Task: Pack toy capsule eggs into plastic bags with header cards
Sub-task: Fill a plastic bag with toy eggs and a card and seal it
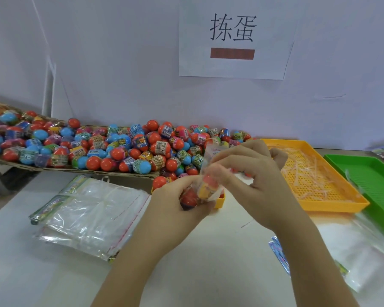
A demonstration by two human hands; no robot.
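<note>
A clear plastic bag (208, 185) is held above the middle of the table (220, 251), between both hands. The left hand (175, 202) is curled round the bag's lower part, where a red egg (188, 199) is seen through the film, against the fingers. The right hand (253, 171) is closed on the bag's upper part with bent fingers; how exactly the film is pinched cannot be told, as the spot is blurred. A second egg with a yellow label (208, 188) is seen in the bag just above the red one.

A heap of capsule eggs (120, 149), mostly red and blue, is spread on a cardboard sheet (87, 171) along the table's far edge, from the far left corner to the middle. A stack of empty bags (93, 216) with printed header cards (50, 207) is laid toward the left edge. A small yellow box (221, 199) is partly hidden beneath the hands.

An orange perforated tray (333, 207) with thin clear strips (308, 173) in it is set toward the right edge, and a green tray (375, 180) is placed just beside it, at that edge. More clear bags (353, 258) are laid at the near right corner. A paper sign (233, 67) is fixed to the wall behind the table.
</note>
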